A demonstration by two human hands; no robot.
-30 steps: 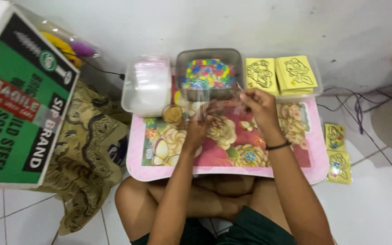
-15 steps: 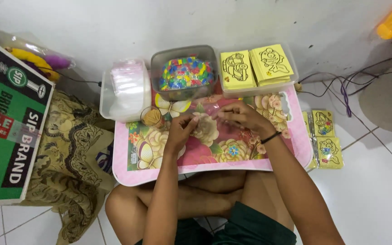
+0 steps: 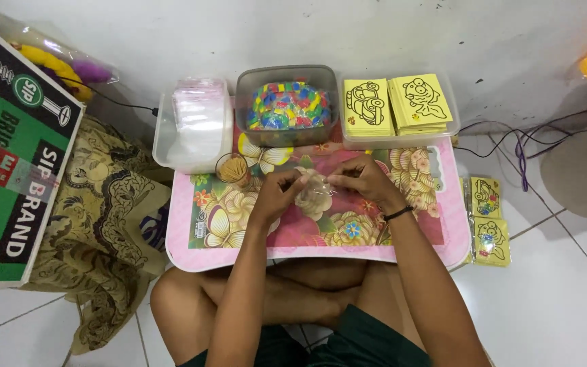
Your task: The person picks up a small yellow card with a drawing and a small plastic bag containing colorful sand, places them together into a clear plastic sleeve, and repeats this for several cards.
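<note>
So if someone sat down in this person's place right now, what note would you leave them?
Left hand and right hand: together pinching a small clear plastic bag over the pink floral lap table.
Ahead: tub of clear bags, tub of colourful pieces, tray of yellow picture cards.
Done: two packed cards on the floor to the right.
Left: whether this bag is filled cannot be told.

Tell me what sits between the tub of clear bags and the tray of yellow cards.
In the head view, a grey tub of colourful small pieces sits between the tub of clear bags and the tray of yellow cards.
</note>
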